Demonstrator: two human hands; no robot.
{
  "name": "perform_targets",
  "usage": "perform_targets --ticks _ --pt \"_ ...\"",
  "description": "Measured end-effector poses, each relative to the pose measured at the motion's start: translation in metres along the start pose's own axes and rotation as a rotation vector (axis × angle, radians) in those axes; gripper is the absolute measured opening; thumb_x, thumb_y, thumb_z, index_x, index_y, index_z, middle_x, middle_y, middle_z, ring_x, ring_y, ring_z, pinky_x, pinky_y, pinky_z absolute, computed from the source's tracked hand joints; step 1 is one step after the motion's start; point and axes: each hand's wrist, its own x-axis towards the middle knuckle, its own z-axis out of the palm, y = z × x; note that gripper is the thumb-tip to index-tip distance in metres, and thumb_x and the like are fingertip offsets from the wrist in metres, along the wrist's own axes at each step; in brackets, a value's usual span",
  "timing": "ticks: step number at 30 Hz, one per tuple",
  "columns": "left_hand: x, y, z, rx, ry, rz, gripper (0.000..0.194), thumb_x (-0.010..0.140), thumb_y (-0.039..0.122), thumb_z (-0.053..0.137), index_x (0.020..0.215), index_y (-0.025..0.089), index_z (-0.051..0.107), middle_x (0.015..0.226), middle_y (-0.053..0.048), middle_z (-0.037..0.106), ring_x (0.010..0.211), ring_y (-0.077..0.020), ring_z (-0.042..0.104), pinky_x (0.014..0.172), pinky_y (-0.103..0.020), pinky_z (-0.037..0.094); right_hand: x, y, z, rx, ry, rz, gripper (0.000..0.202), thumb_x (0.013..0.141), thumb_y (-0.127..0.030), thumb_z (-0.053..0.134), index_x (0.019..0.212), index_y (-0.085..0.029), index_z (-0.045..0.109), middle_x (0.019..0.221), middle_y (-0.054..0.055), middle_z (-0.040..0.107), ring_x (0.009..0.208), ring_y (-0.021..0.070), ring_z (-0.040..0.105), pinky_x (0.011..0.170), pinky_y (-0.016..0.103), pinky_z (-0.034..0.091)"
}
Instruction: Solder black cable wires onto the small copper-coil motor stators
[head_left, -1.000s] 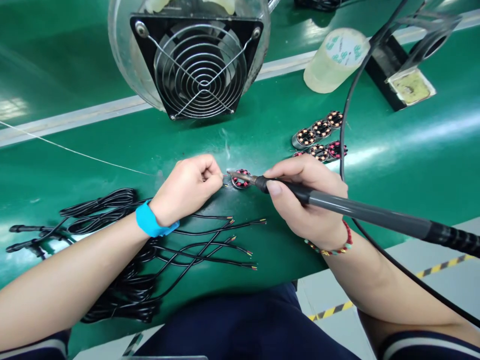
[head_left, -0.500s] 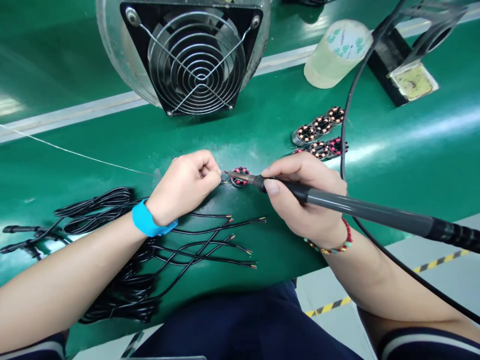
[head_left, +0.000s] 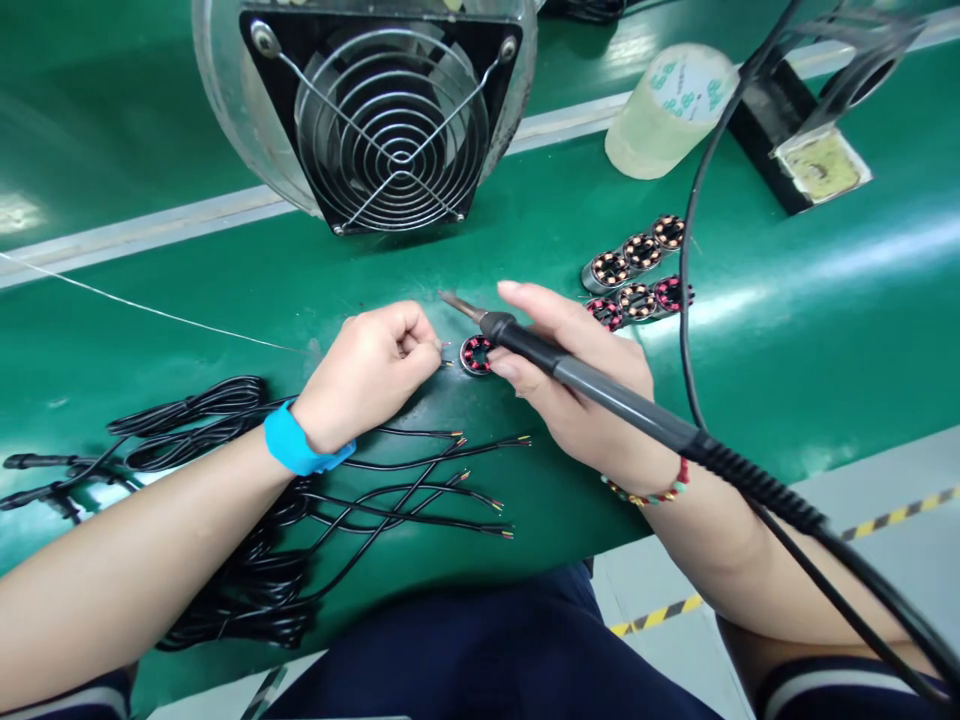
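**Green workbench, wire and soldering iron in hand**

Head view. Glossy green bench top (head_left: 225, 290) filling most of the frame, with a pale strip running across its far part and grey floor with yellow-and-black tape at lower right. Dark blue trousers at bottom centre.

Left hand (head_left: 367, 370) closed into a loose fist on the bench, thumb and forefinger pinched on the end of a thin black wire (head_left: 444, 352), bared tip pointing right. Blue wristband (head_left: 298, 445) on that wrist.

Just right of the wire tip, lying flat on the bench: small round motor coil (head_left: 475, 354) with red windings, close to the wire end; contact too small to tell.

Right hand (head_left: 577, 385) wrapped around the grip of a soldering iron (head_left: 570, 370), held like a pen. Metal tip raised above and to the left of the coil, clear of it. Dark cord trailing off to the lower right. Beaded bracelet (head_left: 649, 493) on that wrist.

Under and left of the left forearm: bundle of black cables (head_left: 247, 560), several loose ends fanned out to the right with stripped coloured tips.

Behind the right hand: cluster of more coils (head_left: 637, 272), red and copper, touching one another.

At the back: square black fan (head_left: 390, 115) with wire guard, set in a clear round housing. Right of it, roll of clear tape (head_left: 667, 110) lying on its side. Far right corner, black iron stand (head_left: 810, 140) with a yellowed sponge. Fine thread of solder wire (head_left: 150, 310) stretching in from the left edge toward the left hand.
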Motion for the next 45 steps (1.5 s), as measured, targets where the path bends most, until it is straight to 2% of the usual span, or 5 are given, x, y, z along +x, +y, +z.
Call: perform_targets --ticks 4,12,20,26,45 --pt "0.000 0.000 0.000 0.006 0.008 0.006 0.011 0.074 0.018 0.050 0.063 0.018 0.054 0.058 0.003 0.057 0.053 -0.0091 0.044 0.051 -0.023 0.034 0.000 0.005 0.008 0.079 -0.071 0.056 0.039 0.098 -0.032 0.048 0.137 -0.028 0.044 0.129 0.004 0.057 0.094 0.0180 0.067 0.086 0.034 0.057" --pt "0.001 -0.002 0.000 0.011 0.030 0.064 0.012 0.074 0.018 0.050 0.063 0.017 0.053 0.058 0.004 0.055 0.053 -0.0084 0.043 0.055 -0.023 0.035 0.009 0.015 0.023 -0.039 -0.151 -0.063 0.038 0.093 -0.023 0.050 0.131 -0.022 0.046 0.115 0.005 0.066 0.117 0.0255 0.054 0.098 0.045 0.043" --pt "0.000 -0.007 -0.003 -0.132 0.017 0.070 0.012 0.078 0.022 0.052 0.087 0.017 0.057 0.073 0.002 0.058 0.066 -0.0112 0.052 0.062 -0.024 0.040 0.009 0.015 0.026 -0.034 -0.034 -0.070 0.045 0.085 -0.017 0.053 0.129 -0.021 0.046 0.099 0.003 0.068 0.099 0.0229 0.057 0.092 0.040 0.043" --pt "-0.002 -0.007 -0.005 -0.105 0.018 0.111 0.003 0.078 0.019 0.051 0.075 0.019 0.049 0.068 0.003 0.051 0.064 -0.0108 0.046 0.061 -0.025 0.038 0.009 0.013 0.029 -0.074 -0.075 -0.195 0.041 0.085 -0.015 0.050 0.126 -0.021 0.047 0.092 0.003 0.065 0.089 0.0216 0.055 0.086 0.039 0.042" --pt "-0.009 0.001 -0.012 0.043 -0.085 0.345 0.011 0.081 0.020 0.049 0.075 0.018 0.058 0.084 -0.003 0.062 0.079 -0.0151 0.056 0.074 -0.028 0.044 0.011 0.019 0.033 0.301 -0.054 -0.036 0.037 0.086 -0.020 0.055 0.122 -0.020 0.047 0.090 0.001 0.061 0.084 0.0160 0.061 0.084 0.034 0.050"
